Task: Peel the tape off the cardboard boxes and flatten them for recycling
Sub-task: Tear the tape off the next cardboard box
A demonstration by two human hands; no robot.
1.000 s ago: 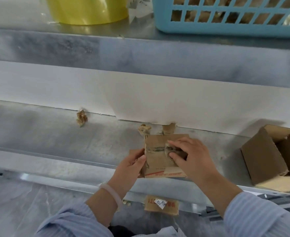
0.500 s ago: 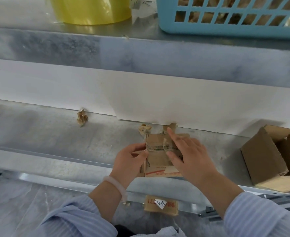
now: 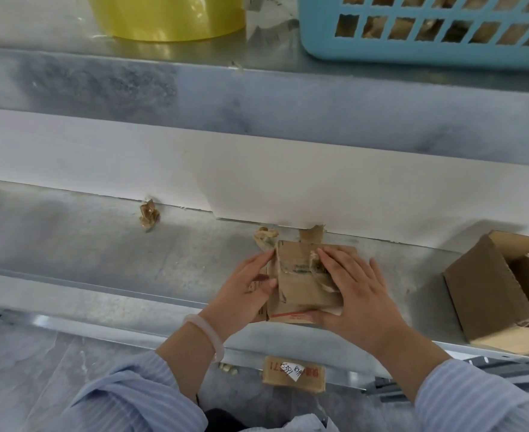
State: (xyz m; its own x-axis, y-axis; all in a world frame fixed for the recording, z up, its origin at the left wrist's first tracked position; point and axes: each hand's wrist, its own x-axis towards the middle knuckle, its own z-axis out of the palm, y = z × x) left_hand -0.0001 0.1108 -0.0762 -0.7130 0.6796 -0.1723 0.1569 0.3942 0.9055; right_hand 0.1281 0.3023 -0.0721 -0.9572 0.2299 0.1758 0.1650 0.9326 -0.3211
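A small brown cardboard box (image 3: 300, 288) lies collapsed on the metal worktop (image 3: 101, 260) in front of me, with a ragged strip of tape across its upper face. My right hand (image 3: 353, 288) lies flat on its right half, fingers straight and spread, thumb under the near edge. My left hand (image 3: 247, 288) holds the box's left edge, thumb on top. A second, unflattened cardboard box (image 3: 490, 291) lies on its side at the right, its flaps apart.
Crumpled tape wads lie by the white back panel: one wad (image 3: 149, 215) at left, another wad (image 3: 264, 236) just behind the box. A labelled cardboard piece (image 3: 292, 374) lies on the floor below. On the upper shelf stand a yellow bucket (image 3: 163, 17) and a blue basket (image 3: 428, 29).
My right hand stopped picking at the tape, straightened its fingers and spread flat over the box. The box has dropped lower and flatter. My left hand stayed at the left edge.
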